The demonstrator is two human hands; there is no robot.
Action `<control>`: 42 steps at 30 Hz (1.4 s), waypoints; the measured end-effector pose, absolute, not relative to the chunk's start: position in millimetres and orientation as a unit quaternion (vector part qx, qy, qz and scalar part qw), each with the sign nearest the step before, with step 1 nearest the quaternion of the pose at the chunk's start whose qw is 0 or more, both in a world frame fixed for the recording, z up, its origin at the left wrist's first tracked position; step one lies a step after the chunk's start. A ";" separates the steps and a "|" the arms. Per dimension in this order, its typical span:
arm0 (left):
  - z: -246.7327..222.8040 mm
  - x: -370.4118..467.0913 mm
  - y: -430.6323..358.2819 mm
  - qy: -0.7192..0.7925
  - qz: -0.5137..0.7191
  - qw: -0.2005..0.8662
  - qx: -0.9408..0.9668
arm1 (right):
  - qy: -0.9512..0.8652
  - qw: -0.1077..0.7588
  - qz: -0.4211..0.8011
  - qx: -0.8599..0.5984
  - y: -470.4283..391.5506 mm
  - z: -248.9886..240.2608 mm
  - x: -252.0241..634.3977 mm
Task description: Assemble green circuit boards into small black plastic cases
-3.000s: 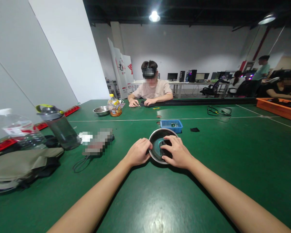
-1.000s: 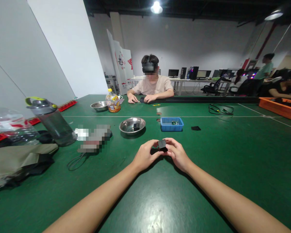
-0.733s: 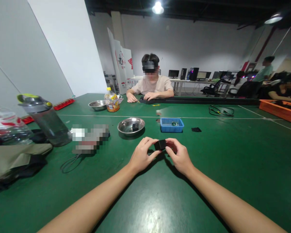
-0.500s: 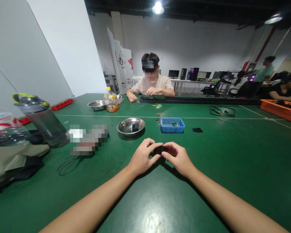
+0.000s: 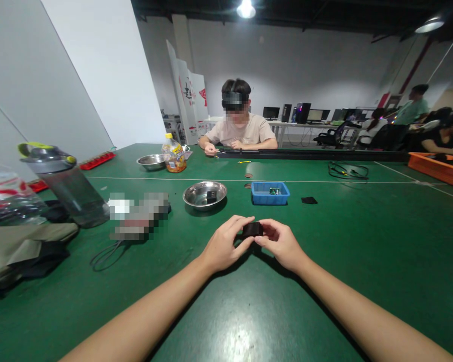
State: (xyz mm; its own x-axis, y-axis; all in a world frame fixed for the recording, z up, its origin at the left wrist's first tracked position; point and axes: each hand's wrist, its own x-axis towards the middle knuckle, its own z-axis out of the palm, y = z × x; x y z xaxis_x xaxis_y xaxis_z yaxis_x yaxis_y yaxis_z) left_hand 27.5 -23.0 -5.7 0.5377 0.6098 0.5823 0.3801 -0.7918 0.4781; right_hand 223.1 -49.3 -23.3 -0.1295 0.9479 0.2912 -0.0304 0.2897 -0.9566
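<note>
A small black box-like part (image 5: 252, 230) is held between my two hands, just above the green table (image 5: 245, 301). My left hand (image 5: 226, 244) grips its left side with thumb and fingers. On its right side, my right hand (image 5: 281, 242) pinches it the same way. Beyond the hands, a round metal bowl (image 5: 191, 200) holds a black block (image 5: 211, 196). A blue plastic tray (image 5: 270, 199) to its right contains a small green circuit board (image 5: 275, 191). Right of the tray lies a flat black piece (image 5: 309, 200).
A grey bottle (image 5: 66, 186), a blurred-out object with a cord loop (image 5: 143, 221) and cloth (image 5: 18, 246) lie left. Behind stand a second bowl (image 5: 151, 161) and a drink bottle (image 5: 173, 156). A person (image 5: 239, 125) sits opposite; cables (image 5: 347, 171) lie back right.
The black part has turned between my fingers and shows more of its front side. Both hands stay nearly in place. The person opposite has drawn one hand down behind the black rail.
</note>
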 end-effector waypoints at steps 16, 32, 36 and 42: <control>-9.8 28.2 -18.0 0.307 0.418 0.138 0.844 | -0.579 0.561 0.452 -0.381 -45.9 -24.0 225.3; -9.2 28.1 -16.3 0.337 0.362 0.141 0.858 | -0.629 0.562 0.326 -0.428 -52.7 -17.1 222.5; -5.8 28.6 -21.1 0.303 0.356 0.136 0.873 | -0.678 0.535 0.260 -0.431 -52.9 -16.5 224.4; -3.0 28.9 -23.4 0.289 0.374 0.172 0.864 | -0.707 0.522 0.220 -0.423 -51.4 -17.5 227.4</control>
State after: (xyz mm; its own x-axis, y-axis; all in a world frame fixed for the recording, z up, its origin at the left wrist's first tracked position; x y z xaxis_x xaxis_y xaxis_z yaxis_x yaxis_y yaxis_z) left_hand 28.9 -23.4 -3.0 0.5536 0.6287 0.5461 0.3714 -0.7733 0.5139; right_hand 227.4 -51.4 -17.5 -0.0955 0.8285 0.5519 0.3683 0.5444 -0.7536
